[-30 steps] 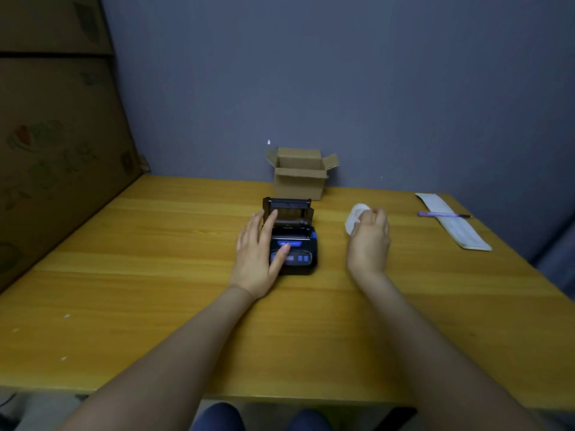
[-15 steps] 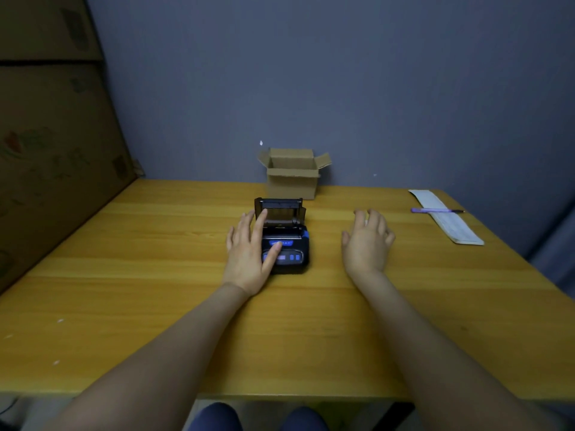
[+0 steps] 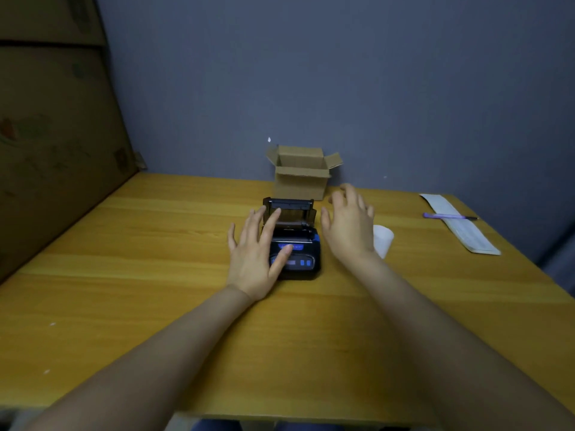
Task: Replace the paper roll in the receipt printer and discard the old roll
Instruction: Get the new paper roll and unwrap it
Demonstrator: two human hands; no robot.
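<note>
A small black receipt printer (image 3: 300,259) with blue buttons sits mid-table, its lid (image 3: 289,208) standing open at the back. My left hand (image 3: 256,253) rests flat against the printer's left side, thumb on its front panel, fingers spread. My right hand (image 3: 348,225) hovers just right of the printer, fingers apart and holding nothing. A white paper roll (image 3: 384,239) lies on the table right of that hand, partly hidden by my wrist. Whether a roll sits inside the printer is not visible.
An open cardboard box (image 3: 301,178) stands behind the printer by the wall. A long white paper strip (image 3: 460,227) with a purple pen (image 3: 448,216) on it lies at the table's (image 3: 155,275) right edge. Large cardboard sheets (image 3: 56,135) lean at left.
My right hand left the white roll on the table and moved left and forward, up beside the printer. My left hand stayed on the printer.
</note>
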